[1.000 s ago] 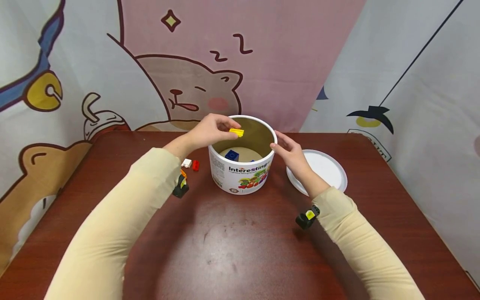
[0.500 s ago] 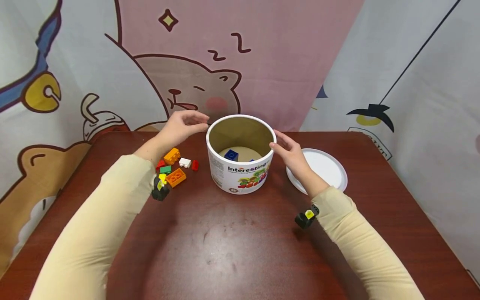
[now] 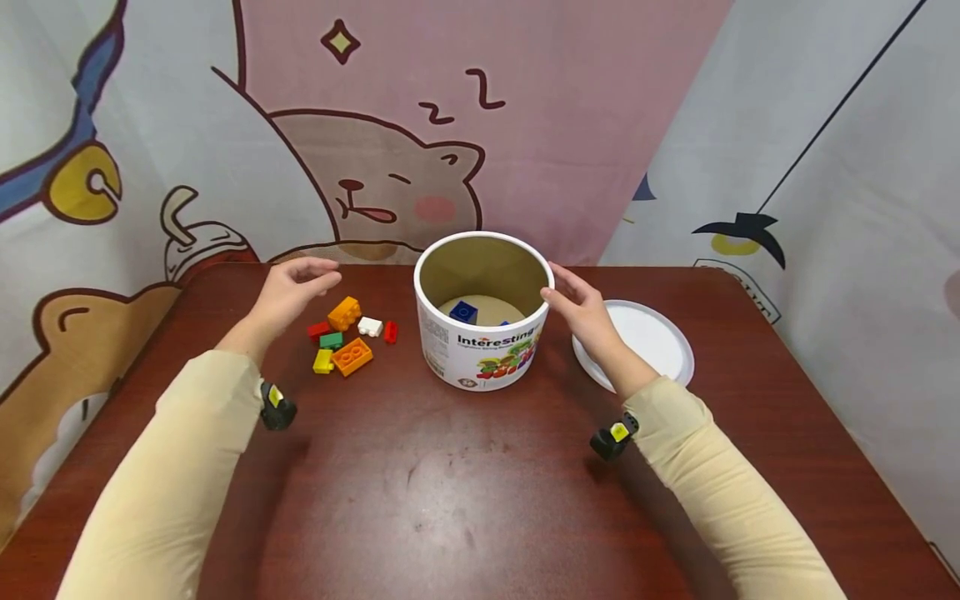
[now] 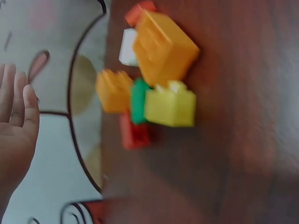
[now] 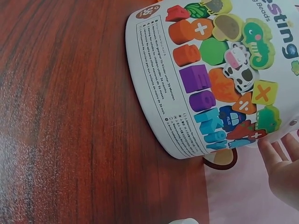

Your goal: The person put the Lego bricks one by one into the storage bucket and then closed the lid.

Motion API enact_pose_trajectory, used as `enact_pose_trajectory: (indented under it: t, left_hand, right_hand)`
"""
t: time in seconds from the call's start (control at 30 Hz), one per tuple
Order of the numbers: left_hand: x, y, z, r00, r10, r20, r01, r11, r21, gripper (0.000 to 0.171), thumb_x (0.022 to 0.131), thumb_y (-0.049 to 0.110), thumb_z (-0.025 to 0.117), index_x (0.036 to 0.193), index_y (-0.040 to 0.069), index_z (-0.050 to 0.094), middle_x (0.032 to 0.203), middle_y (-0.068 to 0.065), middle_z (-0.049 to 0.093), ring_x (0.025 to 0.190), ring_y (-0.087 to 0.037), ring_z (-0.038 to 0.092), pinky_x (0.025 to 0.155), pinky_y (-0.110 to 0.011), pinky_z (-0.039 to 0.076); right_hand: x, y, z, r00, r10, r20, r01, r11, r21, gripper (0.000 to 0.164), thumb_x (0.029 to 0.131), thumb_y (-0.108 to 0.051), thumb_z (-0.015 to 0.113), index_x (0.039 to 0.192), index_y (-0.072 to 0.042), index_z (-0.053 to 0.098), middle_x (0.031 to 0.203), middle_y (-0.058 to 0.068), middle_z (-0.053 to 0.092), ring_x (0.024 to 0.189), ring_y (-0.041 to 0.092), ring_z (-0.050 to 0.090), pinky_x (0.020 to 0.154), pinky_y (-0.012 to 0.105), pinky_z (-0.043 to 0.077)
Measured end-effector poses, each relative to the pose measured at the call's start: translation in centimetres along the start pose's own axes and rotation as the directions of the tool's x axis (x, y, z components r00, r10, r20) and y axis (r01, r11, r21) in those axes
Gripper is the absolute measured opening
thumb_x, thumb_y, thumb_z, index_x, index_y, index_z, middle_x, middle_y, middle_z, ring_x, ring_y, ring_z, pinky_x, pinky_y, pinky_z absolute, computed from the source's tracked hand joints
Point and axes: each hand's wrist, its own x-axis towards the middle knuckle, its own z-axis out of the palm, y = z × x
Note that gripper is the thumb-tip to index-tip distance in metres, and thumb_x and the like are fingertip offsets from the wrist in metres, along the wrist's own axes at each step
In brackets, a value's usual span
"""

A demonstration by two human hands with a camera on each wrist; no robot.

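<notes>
A white cardboard tub printed "Interesting" stands open at mid-table, with a blue brick on its floor. My right hand rests with relaxed fingers against the tub's right rim; the right wrist view shows the tub wall and those fingertips. My left hand hovers empty, fingers straight, just left of a small pile of bricks: an orange brick, a white one, a green one and a yellow one. The left wrist view shows that open hand beside the yellow brick.
A round white lid lies flat to the right of the tub. The dark wooden table is bare wood in front. Printed cloth hangs close behind and on both sides.
My left hand held a yellow brick over the tub, let it go, and has drawn back left to the pile, empty. The right hand has stayed on the rim.
</notes>
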Motion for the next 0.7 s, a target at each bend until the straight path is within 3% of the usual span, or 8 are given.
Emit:
enact_pose_trajectory:
  t: [0.23,0.4,0.5,0.6,0.7]
  left_hand:
    - [-0.5,-3.7,-0.5,0.998,-0.062,-0.015,0.062,0.998,0.004,0.052,0.090,0.041,0.059,0.128,0.006,0.053,0.096,0.020,0.055,0.087,0.001,0.053,0.085,-0.022,0.045]
    - [-1.0,-5.3,-0.6,0.993,-0.118,-0.014,0.119,0.993,0.028,0.053,0.092,0.035,0.057,0.133,0.003,0.049,0.119,-0.005,0.057,0.091,0.003,0.050,0.100,-0.036,0.041]
    - [-1.2,-6.2,-0.6,0.986,-0.163,0.026,0.162,0.986,0.040,0.052,0.093,0.030,0.056,0.136,0.002,0.045,0.134,-0.018,0.050,0.099,-0.006,0.050,0.099,-0.037,0.041]
    - [-1.1,-6.9,-0.7,0.975,-0.209,0.080,0.205,0.977,0.063,0.053,0.093,0.028,0.055,0.138,0.003,0.043,0.141,-0.020,0.044,0.111,-0.021,0.049,0.097,-0.037,0.042]
    - [-0.9,-7.4,-0.6,0.962,-0.246,0.121,0.238,0.968,0.080,0.053,0.093,0.026,0.055,0.139,0.003,0.042,0.145,-0.021,0.038,0.122,-0.032,0.041,0.104,-0.045,0.038]
  right_hand:
    - [0.0,0.1,0.1,1.000,-0.005,-0.002,0.005,1.000,0.013,0.051,0.093,-0.008,0.053,0.141,-0.003,0.039,0.140,0.021,0.045,0.128,0.028,0.043,0.088,0.013,0.043]
    - [-0.1,0.1,0.1,1.000,-0.012,0.000,0.012,1.000,0.022,0.051,0.093,-0.007,0.053,0.141,-0.002,0.039,0.140,0.021,0.045,0.128,0.028,0.043,0.086,0.013,0.044]
    - [-0.1,0.1,0.1,1.000,-0.014,0.002,0.014,1.000,0.020,0.051,0.093,-0.007,0.053,0.141,-0.002,0.038,0.140,0.021,0.045,0.129,0.028,0.043,0.087,0.013,0.043]
    - [0.0,0.1,0.1,1.000,-0.012,0.002,0.012,1.000,0.014,0.051,0.093,-0.007,0.053,0.141,-0.003,0.038,0.140,0.021,0.045,0.129,0.029,0.043,0.088,0.013,0.043]
    - [0.0,0.1,0.0,1.000,-0.011,0.000,0.011,1.000,0.012,0.051,0.093,-0.007,0.053,0.142,-0.003,0.038,0.140,0.021,0.045,0.129,0.030,0.042,0.090,0.014,0.042]
